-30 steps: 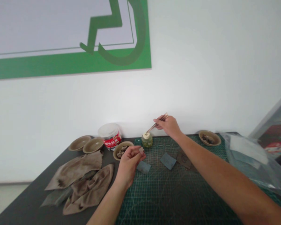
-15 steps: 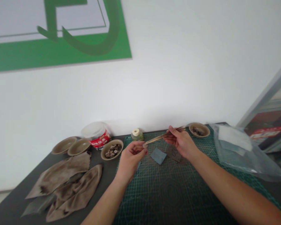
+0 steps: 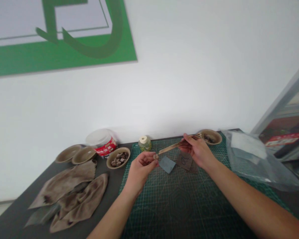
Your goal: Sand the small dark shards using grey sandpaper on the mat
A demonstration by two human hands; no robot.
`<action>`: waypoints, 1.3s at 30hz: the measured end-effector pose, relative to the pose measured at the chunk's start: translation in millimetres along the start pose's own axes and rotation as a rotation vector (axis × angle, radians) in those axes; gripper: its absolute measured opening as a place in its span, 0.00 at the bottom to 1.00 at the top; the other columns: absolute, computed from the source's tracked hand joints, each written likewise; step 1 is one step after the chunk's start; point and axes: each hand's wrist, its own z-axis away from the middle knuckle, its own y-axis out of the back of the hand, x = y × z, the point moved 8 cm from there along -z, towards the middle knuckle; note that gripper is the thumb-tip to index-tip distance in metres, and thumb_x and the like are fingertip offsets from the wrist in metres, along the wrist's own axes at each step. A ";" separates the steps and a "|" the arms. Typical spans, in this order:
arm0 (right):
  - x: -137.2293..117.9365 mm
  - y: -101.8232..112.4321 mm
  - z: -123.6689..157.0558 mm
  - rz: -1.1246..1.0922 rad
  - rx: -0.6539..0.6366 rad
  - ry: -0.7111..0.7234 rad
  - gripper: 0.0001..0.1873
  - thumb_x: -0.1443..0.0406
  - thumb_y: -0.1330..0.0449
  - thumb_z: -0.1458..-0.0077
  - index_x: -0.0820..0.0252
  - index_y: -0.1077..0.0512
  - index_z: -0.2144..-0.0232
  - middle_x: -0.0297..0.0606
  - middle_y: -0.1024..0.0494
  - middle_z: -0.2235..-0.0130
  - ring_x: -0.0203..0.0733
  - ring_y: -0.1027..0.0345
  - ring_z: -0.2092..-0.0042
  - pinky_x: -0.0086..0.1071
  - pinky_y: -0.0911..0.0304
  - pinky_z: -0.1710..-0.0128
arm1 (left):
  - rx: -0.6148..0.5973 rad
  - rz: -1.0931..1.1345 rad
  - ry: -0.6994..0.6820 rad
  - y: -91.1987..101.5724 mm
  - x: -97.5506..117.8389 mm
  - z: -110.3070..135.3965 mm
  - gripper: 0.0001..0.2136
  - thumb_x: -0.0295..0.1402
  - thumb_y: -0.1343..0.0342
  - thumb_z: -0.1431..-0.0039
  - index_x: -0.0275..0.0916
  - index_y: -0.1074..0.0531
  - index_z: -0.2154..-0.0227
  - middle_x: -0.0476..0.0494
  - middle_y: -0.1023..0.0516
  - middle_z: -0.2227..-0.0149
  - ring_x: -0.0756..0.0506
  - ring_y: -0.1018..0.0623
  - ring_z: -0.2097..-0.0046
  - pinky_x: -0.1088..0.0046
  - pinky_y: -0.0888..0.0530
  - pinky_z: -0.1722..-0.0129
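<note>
Sticks point(image 3: 171, 147), thin, bundled: gripped behind mid-length by right hand point(image 3: 198, 151); likely light, stiff, best held there. Small piece point(image 3: 155, 156): pinched by left hand point(image 3: 141, 167); probably light, edge-held.

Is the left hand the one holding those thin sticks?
No, the right hand holds the thin sticks, while the left hand pinches a small piece.
</note>
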 end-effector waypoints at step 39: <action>30.6 -107.7 -110.1 0.558 0.019 0.379 0.23 0.46 0.38 0.49 0.60 0.26 0.69 0.40 0.18 0.69 0.47 0.21 0.66 0.36 0.22 0.64 | 0.101 -0.075 0.078 91.4 -18.8 61.8 0.12 0.33 0.33 0.52 0.37 0.26 0.65 0.46 0.23 0.69 0.49 0.26 0.67 0.75 0.28 0.67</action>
